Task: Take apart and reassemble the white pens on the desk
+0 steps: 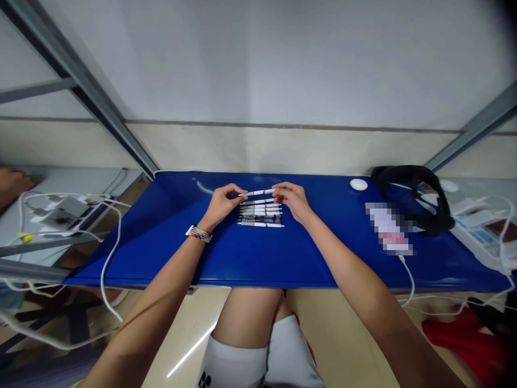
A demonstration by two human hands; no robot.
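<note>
A white and grey pen (260, 192) lies level between my hands, held at both ends. My left hand (225, 203) pinches its left end between thumb and fingers, and a colourful band circles that wrist. At the other end, the fingertips of my right hand (294, 199) are closed on the pen. Just below it, several similar pens (260, 224) lie side by side in a stack of rows on the blue table (250, 258), all pointing sideways.
On the right of the table are a white oval object (358, 185), a black strap-like headset (416, 172) and a blurred-out phone (388, 229) with a white cable. Another person's hand (14, 183), a power strip (60, 215) and loose white cables are at the left.
</note>
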